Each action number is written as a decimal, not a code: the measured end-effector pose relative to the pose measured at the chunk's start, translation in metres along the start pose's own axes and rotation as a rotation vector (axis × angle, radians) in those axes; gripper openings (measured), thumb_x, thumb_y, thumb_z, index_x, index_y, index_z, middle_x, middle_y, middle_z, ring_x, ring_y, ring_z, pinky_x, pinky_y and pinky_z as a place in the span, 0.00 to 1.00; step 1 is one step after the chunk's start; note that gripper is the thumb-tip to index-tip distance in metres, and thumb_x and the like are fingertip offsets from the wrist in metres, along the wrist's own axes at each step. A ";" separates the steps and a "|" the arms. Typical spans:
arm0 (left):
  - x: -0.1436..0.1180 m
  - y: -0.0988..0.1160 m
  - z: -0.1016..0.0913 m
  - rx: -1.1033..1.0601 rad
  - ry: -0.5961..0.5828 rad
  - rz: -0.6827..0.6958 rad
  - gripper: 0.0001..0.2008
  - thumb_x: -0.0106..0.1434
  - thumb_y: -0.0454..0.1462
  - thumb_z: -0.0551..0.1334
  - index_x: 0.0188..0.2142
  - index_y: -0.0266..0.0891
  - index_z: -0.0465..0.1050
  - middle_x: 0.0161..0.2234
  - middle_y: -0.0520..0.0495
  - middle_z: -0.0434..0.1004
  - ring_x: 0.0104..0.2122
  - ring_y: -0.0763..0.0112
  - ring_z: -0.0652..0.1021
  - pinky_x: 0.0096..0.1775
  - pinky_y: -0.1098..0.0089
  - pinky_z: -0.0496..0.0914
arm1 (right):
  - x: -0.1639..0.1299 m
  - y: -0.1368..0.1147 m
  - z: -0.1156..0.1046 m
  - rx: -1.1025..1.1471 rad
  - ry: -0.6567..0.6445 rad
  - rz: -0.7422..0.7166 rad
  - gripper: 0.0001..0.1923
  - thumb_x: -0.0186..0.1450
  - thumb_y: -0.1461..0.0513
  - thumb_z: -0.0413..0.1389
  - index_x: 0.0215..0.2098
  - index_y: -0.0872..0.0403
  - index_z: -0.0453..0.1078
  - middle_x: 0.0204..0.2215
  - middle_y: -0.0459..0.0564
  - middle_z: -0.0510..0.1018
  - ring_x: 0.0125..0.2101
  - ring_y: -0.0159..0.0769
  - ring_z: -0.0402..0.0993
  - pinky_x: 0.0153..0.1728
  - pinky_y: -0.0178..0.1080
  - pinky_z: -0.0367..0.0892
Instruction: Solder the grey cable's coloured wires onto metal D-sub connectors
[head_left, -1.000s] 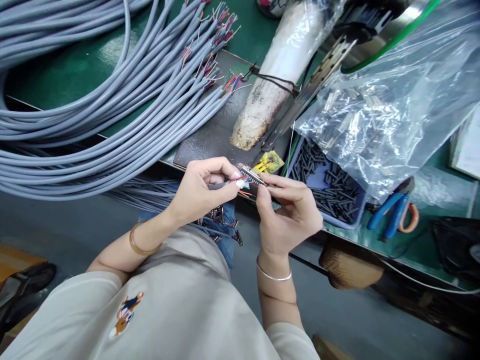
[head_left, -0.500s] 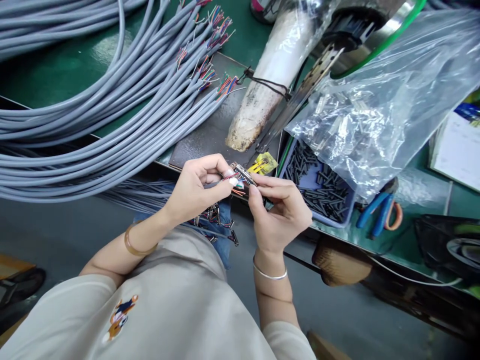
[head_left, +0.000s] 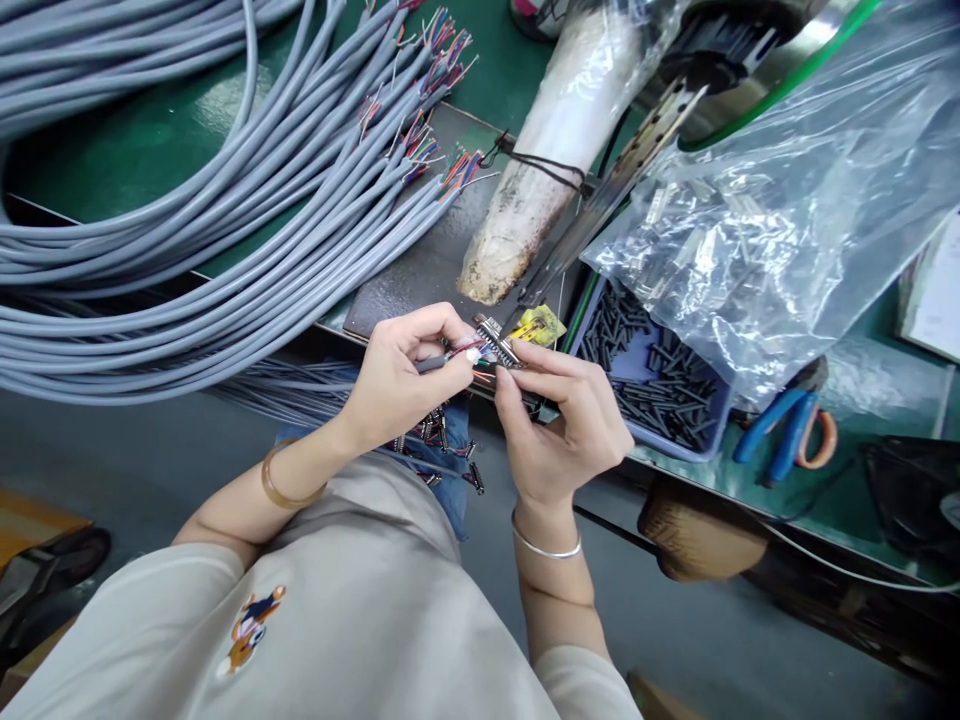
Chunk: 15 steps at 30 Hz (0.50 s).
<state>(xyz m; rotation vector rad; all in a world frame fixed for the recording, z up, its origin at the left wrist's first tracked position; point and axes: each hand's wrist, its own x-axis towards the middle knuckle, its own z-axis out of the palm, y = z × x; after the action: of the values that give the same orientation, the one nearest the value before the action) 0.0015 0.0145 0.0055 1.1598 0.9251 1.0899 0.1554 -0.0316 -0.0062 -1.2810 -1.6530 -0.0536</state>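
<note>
My left hand point(head_left: 411, 375) pinches the end of a grey cable point(head_left: 430, 364), whose thin coloured wires fan out beyond my fingertips. Those wires meet a small metal multi-pin connector point(head_left: 496, 340) just beside the fingers. On the other side, my right hand point(head_left: 562, 415) grips the connector's end between thumb and forefinger. Close behind the connector, the tip of a metal soldering fixture lies near a yellow piece point(head_left: 541, 325). Below my hands, several finished-looking connectors on cables point(head_left: 442, 435) hang over my lap. Exactly which wires touch the pins is too small to tell.
A large bundle of grey cables point(head_left: 225, 250) with stripped ends covers the left of the bench. A white wrapped tube point(head_left: 540, 150) slants at the back. To the right are a blue tray point(head_left: 712, 440) of black sleeves, a clear plastic bag point(head_left: 810, 200) and blue-handled pliers point(head_left: 791, 435).
The view has shifted slightly, so the bench things sit a little differently in it. The connector has turned a little between my hands, and the grey cable end shows more at my left fingers.
</note>
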 end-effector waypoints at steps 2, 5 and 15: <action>0.001 0.001 0.000 0.008 0.001 0.013 0.06 0.56 0.33 0.67 0.27 0.37 0.71 0.27 0.51 0.75 0.26 0.78 0.73 0.28 0.77 0.70 | 0.001 0.000 0.000 0.003 -0.001 0.006 0.10 0.61 0.69 0.67 0.37 0.50 0.75 0.40 0.46 0.86 0.39 0.35 0.84 0.40 0.40 0.80; 0.002 0.003 0.000 -0.003 -0.009 0.052 0.06 0.56 0.33 0.68 0.27 0.37 0.72 0.28 0.50 0.76 0.27 0.77 0.75 0.29 0.77 0.72 | 0.004 -0.002 -0.001 0.000 0.011 0.016 0.09 0.61 0.69 0.67 0.37 0.50 0.76 0.41 0.46 0.86 0.39 0.36 0.84 0.41 0.40 0.81; 0.004 0.002 -0.006 -0.083 -0.050 -0.121 0.08 0.54 0.32 0.70 0.27 0.37 0.71 0.28 0.51 0.75 0.24 0.81 0.70 0.25 0.79 0.65 | -0.006 -0.001 -0.003 -0.048 0.033 -0.113 0.11 0.62 0.69 0.66 0.41 0.50 0.76 0.43 0.47 0.86 0.39 0.36 0.86 0.39 0.36 0.81</action>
<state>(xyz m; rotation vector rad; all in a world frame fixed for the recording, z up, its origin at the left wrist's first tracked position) -0.0037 0.0194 0.0061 1.0452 0.8915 0.9881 0.1562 -0.0380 -0.0077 -1.2151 -1.7039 -0.1826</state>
